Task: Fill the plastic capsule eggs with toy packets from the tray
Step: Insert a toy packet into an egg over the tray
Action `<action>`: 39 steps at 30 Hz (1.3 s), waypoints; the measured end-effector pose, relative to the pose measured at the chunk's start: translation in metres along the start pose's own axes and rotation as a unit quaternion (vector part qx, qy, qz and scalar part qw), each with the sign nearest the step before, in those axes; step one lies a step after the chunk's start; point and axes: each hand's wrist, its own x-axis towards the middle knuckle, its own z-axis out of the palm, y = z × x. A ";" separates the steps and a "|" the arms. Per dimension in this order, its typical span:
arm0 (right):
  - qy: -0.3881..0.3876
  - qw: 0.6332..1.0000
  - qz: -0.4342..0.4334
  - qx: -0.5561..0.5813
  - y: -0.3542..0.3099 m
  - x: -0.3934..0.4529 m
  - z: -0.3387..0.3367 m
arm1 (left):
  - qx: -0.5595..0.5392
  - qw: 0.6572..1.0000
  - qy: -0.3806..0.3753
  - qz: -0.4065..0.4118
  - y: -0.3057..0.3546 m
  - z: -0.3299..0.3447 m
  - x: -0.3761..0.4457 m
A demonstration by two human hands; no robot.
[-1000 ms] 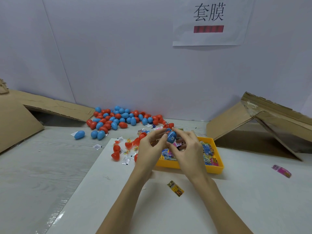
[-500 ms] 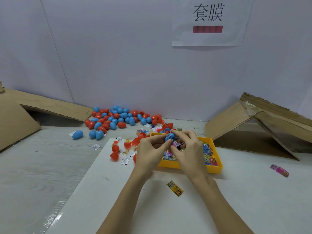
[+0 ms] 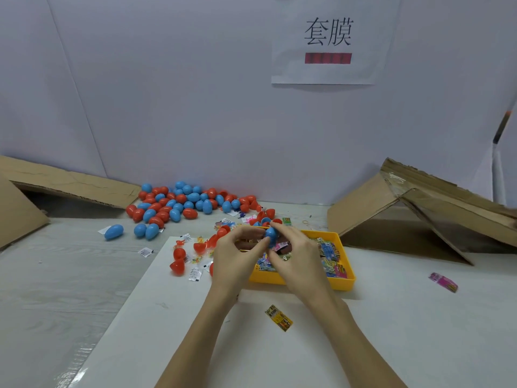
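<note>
Starting at the left, the pile of eggs (image 3: pixel 184 204) lies against the far wall. Nearer, the left hand (image 3: pixel 237 256) and the right hand (image 3: pixel 296 259) meet above the yellow tray (image 3: pixel 345 278) of packets (image 3: pixel 330 254), both pinching one blue egg (image 3: pixel 270 236) at their fingertips. It stands roughly upright between them, equally near each, so closing it likely means pressing inward.

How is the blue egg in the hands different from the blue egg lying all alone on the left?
The held blue egg is up in the air over the yellow tray, pinched by the left hand and right hand; the lone blue egg lies on its side on the table, untouched. Fingers hide much of the held one; the lone one shows whole. Both are the same blue plastic.
</note>
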 end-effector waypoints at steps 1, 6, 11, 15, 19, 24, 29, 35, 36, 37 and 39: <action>0.000 1.000 0.006 0.006 0.000 0.000 -0.002 | 0.000 1.000 0.007 0.008 0.001 0.000 0.000; -0.014 0.995 0.022 0.097 0.000 0.004 -0.014 | -0.047 0.998 0.050 -0.015 0.002 -0.003 0.001; -0.048 0.993 0.024 0.103 0.001 0.001 -0.016 | -0.088 0.995 -0.047 -0.028 0.004 -0.003 0.000; -0.023 0.996 0.014 0.079 0.003 0.000 -0.006 | -0.055 0.998 -0.022 -0.015 0.002 -0.001 0.000; 0.031 0.999 0.005 0.028 0.002 0.001 0.001 | -0.045 0.999 -0.006 -0.006 0.002 0.000 0.000; 0.035 0.999 0.012 0.005 -0.003 0.002 0.000 | 0.021 0.997 0.043 0.068 0.003 0.003 -0.005; 0.059 0.998 0.028 0.020 -0.008 0.012 -0.011 | -0.017 0.997 0.056 0.040 0.007 0.003 -0.005; 0.270 0.751 0.221 0.561 -0.002 0.079 -0.095 | 0.001 0.997 0.071 0.023 0.007 0.001 -0.003; 0.302 0.677 0.223 0.633 0.002 0.090 -0.114 | 0.010 0.998 0.062 0.022 0.007 0.001 -0.004; 0.319 0.629 0.224 0.672 0.007 0.098 -0.128 | 0.025 0.998 0.052 0.026 0.006 0.002 -0.004; 0.303 0.614 0.243 0.687 0.017 0.103 -0.139 | 0.070 0.996 0.032 0.046 0.005 0.005 -0.005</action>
